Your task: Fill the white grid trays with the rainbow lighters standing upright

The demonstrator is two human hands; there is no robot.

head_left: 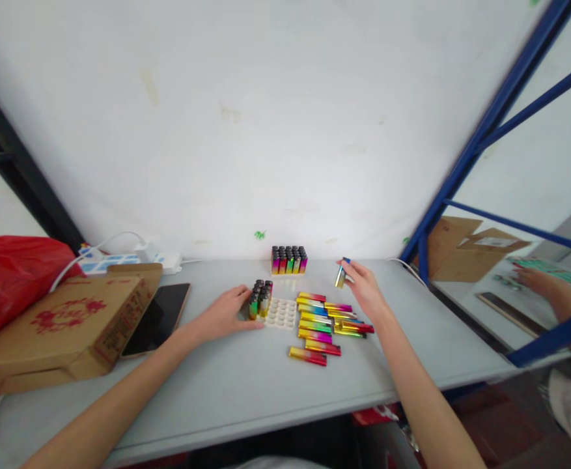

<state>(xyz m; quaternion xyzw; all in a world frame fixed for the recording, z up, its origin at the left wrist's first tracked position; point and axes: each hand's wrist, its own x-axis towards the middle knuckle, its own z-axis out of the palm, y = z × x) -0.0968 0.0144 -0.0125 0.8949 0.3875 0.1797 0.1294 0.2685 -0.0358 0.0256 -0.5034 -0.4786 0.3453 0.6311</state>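
Observation:
My left hand (225, 314) is closed round the left end of a white tray (281, 314), thumb at the front edge and fingers behind. Several shiny gradient lighters (260, 298) with black tops stand upright in the tray's left part; the round holes on its right show bare. Raised above the table's right side, my right hand (363, 285) pinches one blue, silver and gold lighter (342, 273) between thumb and fingers. Between my hands lie loose lighters (315, 329) on their sides in two rough columns, mostly gold with red, purple, blue or green.
A filled lighter tray (289, 260) stands by the wall. At left are a cardboard box (65, 326), a dark phone or tablet (161, 316), a power strip (119, 262) and a red bag (16, 280). A blue metal frame (461, 163) rises at right, another person's arm (553, 293) beyond it.

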